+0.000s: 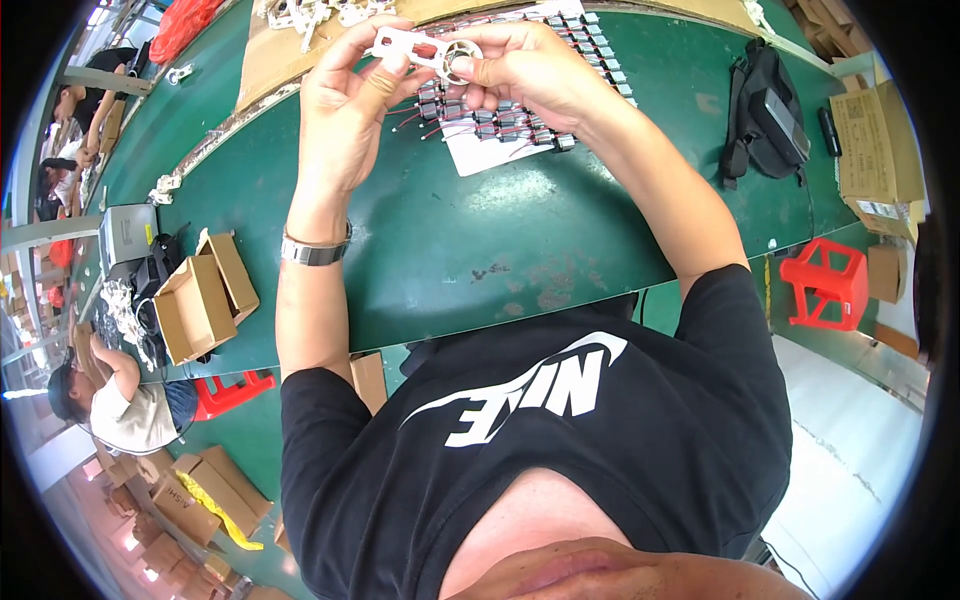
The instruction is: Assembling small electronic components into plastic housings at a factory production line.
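Between my two hands, over the far side of the green table, is a white plastic part (408,46) with a slotted body and a round ring at one end. My left hand (345,115) pinches its slotted body between thumb and fingers. At the ring end, my right hand (545,80) is closed on the part, its thumb pressed at the ring. Something shiny shows inside the ring, too small to name. Behind and below my hands, several small motors (600,58) with red and dark wires lie in rows on a white sheet (482,158).
More white plastic parts (290,18) lie on cardboard (262,72) at the far edge. To the right are a black bag (765,125) and a carton (868,140); to the left, an open cardboard box (195,310). Red stools (825,283) stand beside the table. Other people sit at left.
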{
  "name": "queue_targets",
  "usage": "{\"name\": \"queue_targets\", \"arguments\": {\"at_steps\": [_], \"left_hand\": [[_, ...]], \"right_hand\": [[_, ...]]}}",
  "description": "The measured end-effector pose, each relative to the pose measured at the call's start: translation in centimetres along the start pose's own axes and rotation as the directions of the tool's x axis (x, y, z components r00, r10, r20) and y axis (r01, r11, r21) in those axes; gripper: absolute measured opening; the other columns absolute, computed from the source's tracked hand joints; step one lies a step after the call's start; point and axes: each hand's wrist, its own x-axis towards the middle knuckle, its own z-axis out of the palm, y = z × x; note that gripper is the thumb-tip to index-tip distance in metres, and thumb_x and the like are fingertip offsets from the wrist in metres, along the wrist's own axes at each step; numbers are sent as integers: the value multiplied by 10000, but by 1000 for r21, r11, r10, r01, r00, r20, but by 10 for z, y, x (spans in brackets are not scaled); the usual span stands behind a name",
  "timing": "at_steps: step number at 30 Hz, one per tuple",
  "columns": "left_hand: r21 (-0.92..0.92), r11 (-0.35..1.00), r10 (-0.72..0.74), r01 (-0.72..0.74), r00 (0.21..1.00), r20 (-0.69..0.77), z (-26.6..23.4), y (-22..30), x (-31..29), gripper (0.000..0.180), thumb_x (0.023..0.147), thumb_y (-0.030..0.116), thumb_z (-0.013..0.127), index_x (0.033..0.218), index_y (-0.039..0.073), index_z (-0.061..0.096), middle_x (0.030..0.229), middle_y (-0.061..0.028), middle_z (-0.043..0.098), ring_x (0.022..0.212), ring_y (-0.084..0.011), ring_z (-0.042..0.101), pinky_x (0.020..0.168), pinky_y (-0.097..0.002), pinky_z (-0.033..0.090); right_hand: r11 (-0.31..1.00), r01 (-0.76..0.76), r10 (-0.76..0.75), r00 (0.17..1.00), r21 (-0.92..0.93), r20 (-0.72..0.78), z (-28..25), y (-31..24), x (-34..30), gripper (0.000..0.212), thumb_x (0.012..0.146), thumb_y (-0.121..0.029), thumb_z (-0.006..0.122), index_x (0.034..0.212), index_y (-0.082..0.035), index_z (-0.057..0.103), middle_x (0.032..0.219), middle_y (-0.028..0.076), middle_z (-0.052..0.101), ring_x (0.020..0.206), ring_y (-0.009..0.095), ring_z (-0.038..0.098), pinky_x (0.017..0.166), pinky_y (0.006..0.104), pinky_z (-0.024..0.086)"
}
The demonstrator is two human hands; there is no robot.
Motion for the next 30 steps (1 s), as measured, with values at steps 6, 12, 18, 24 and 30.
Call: {"name": "queue_targets", "arguments": {"at_steps": [6,12,18,24,30], "left_hand": [[-80,997,-25,19,997,-77,-5,-5,2,297,1028,62,624,1311,-25,602,1232,-107,629,1083,-228,700,962,-375,627],[-82,997,-8,3,998,-63,-17,-2,4,378,1030,84,623,1388,-12,551,1240,-127,649,1163,-227,654,1023,-421,579],[-18,1000,2,-2,999,-43,-5,4,-1,384,1028,96,631,1391,-5,554,1257,-128,648,1164,-226,657,1017,-416,585],[20,999,30,-29,997,-77,-2,1,0,366,1032,100,626,1379,-4,571,1258,-127,652,1163,-226,658,998,-408,600],[33,999,-11,16,989,-145,-13,8,3,319,1034,78,617,1331,-35,597,1207,-129,656,1101,-228,686,968,-386,619]], "right_hand": [[953,174,-205,973,-247,-105,17,3,2,310,988,-153,691,1259,-5,696,893,39,720,707,86,612,622,247,518],[979,190,-187,981,-78,44,7,1,5,374,1012,-260,673,1300,-23,659,952,51,679,764,101,621,632,250,550],[965,201,-204,979,-168,1,10,1,2,332,978,-233,686,1222,-9,690,904,33,681,746,88,618,622,244,531],[895,288,-309,951,-341,-8,11,8,6,325,993,-253,677,1223,-24,693,854,-2,675,725,77,603,608,247,502],[910,196,-159,979,-365,129,7,-14,-2,500,1013,-227,671,1444,-22,521,986,35,689,790,81,627,622,246,508]]}}
